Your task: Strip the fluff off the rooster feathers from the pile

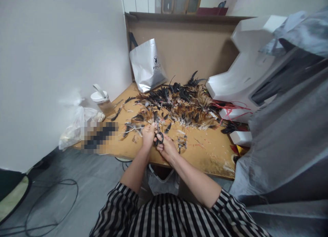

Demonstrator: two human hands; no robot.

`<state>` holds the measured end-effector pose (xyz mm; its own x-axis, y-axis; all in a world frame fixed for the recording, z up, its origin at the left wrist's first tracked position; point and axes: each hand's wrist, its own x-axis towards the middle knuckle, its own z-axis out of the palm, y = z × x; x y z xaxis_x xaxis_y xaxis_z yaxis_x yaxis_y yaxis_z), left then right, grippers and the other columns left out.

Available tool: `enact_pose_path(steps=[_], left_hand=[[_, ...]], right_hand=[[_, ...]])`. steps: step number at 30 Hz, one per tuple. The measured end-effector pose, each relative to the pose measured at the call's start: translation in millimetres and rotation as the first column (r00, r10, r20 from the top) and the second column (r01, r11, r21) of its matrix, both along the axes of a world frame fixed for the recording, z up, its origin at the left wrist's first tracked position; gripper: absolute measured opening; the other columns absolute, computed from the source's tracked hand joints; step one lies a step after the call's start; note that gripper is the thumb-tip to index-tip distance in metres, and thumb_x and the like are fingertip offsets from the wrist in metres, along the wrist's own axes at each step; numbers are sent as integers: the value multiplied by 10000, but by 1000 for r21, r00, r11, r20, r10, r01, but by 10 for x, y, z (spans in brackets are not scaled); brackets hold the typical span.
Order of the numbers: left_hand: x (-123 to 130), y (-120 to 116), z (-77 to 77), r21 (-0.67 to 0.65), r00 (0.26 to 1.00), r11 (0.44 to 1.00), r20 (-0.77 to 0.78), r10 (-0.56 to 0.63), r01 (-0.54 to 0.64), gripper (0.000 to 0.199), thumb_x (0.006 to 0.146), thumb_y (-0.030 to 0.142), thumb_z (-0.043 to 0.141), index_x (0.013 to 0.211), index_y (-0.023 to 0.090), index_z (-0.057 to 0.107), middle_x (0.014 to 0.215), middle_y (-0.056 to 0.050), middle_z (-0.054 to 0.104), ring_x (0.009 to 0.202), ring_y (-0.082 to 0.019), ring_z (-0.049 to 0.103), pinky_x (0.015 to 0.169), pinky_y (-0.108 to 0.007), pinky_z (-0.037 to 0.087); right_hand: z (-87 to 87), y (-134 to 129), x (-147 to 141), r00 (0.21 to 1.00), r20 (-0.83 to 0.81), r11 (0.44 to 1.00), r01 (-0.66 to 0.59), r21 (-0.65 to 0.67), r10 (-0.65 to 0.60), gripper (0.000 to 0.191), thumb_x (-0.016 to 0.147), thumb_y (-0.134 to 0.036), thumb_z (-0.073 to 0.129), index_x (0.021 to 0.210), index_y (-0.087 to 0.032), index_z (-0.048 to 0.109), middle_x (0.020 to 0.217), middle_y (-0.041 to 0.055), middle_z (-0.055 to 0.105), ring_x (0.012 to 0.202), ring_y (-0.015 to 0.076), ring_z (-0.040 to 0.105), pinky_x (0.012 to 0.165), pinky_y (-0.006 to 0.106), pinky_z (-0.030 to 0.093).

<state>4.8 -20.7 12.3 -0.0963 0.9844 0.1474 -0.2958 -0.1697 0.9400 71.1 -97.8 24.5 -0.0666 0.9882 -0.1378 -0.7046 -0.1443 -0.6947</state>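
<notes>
My right hand (167, 148) is closed round the black handles of a pair of scissors (160, 137), whose blades point away from me. Right beside it, my left hand (148, 134) pinches a feather (155, 116) near the blades; its dark tip sticks up past my fingertips. Whether the blades touch the feather is too small to tell. Beyond my hands lies a wide heap of black and brown feathers (179, 108) on the wooden table (205, 161). A few loose feathers (182, 141) lie just right of my right hand.
A silver bag (147, 66) leans on the cardboard (189, 42) at the back. To the left stand a white-lidded jar (104, 102) and a plastic bag (77, 127). White foam (246, 69), red ties (230, 107) and a grey cloth (289, 134) border the right side.
</notes>
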Motion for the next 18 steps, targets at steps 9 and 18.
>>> enact_pose_path(steps=[9, 18], left_hand=[[21, -34, 35, -36, 996, 999, 87, -26, 29, 297, 695, 400, 579, 572, 134, 527, 439, 42, 467, 344, -44, 379, 366, -173, 288], [-68, 127, -167, -34, 990, 999, 140, 7, -2, 240, 708, 372, 562, 667, 136, 571, 426, 57, 434, 357, -45, 358, 376, -171, 250]], right_hand=[[42, -143, 5, 999, -36, 996, 18, -82, -21, 284, 662, -303, 662, 899, -171, 575, 605, -24, 546, 364, -8, 177, 335, 129, 125], [422, -181, 172, 985, -19, 978, 173, 120, -172, 339, 667, -247, 652, 978, -280, 522, 768, -32, 563, 521, 32, 420, 433, 125, 308]])
